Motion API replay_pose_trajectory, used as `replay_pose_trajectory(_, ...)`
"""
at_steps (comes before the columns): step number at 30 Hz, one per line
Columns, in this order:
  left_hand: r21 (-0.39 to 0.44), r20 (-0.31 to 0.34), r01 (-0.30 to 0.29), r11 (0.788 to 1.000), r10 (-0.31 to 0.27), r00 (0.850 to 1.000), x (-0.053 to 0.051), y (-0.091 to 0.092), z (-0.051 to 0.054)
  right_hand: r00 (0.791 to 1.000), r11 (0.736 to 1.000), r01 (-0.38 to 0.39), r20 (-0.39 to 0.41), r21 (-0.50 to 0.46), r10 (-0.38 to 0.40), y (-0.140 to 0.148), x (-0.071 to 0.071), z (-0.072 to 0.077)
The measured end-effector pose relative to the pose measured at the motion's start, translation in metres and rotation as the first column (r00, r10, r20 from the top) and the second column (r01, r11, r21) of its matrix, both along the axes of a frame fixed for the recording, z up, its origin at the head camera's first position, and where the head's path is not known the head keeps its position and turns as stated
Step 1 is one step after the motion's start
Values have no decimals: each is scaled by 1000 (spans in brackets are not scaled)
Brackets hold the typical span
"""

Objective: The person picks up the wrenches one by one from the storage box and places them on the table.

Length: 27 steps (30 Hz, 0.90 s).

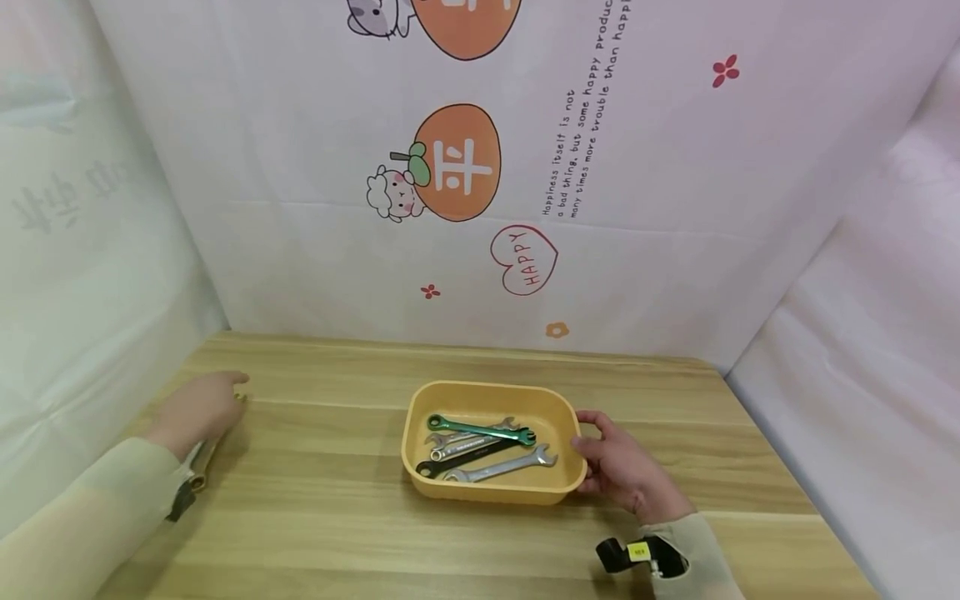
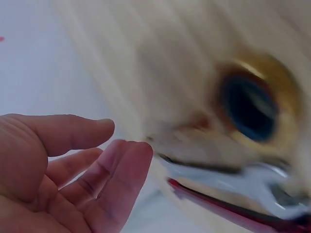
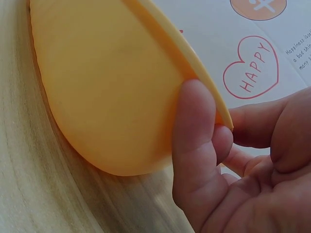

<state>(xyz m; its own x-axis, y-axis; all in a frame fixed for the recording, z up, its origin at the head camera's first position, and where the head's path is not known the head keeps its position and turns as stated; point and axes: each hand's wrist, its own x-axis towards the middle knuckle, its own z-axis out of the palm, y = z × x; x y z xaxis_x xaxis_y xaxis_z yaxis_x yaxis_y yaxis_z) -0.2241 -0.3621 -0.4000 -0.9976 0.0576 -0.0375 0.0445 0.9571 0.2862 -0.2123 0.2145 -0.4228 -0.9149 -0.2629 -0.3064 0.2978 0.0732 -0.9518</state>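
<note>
I have the right hand point(image 1: 626, 462) clamped on the right-end rim of a yellow plastic rounded-rectangle bin point(image 1: 495, 494), much nearer to it than my left hand point(image 1: 201, 407); the bin lies to the left hand's right, its long axis roughly along the far edge of the pale wooden table point(image 1: 322, 533). By the table's left edge my left hand, thumb and fingers apart, grips nothing, close to one silver metal wrench point(image 2: 279, 194), one slim red tool point(image 2: 209, 196) and one gold ring-shaped end point(image 2: 286, 107). I count one bin, holding one green metallic wrench point(image 1: 482, 429), one black wrench point(image 1: 471, 455) and at least two silver wrenches point(image 1: 502, 467).
</note>
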Motion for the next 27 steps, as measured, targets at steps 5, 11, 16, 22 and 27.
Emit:
replay_pose_trajectory(5,-8,-52,59,998,-59,997,-6,29,12,1000,1000,6,-8,-7,-6,2,-1,3)
replay_pose_trajectory(11,87,-32,110,990,-107,994,-4,66,21,1000,1000,0,-10,-24,0,2,-1,5)
replay_pose_trajectory(16,168,-53,188,968,-181,982,-5,92,22,1000,1000,1,-7,-16,-1,2,0,6)
replay_pose_trajectory(22,180,-100,319,931,-305,947,-7,126,31,1000,1000,2,-7,-11,-2,3,1,3)
replay_pose_trajectory(27,200,-115,376,905,-359,926,-10,155,40,1000,1000,-6,4,-24,6,2,1,0)
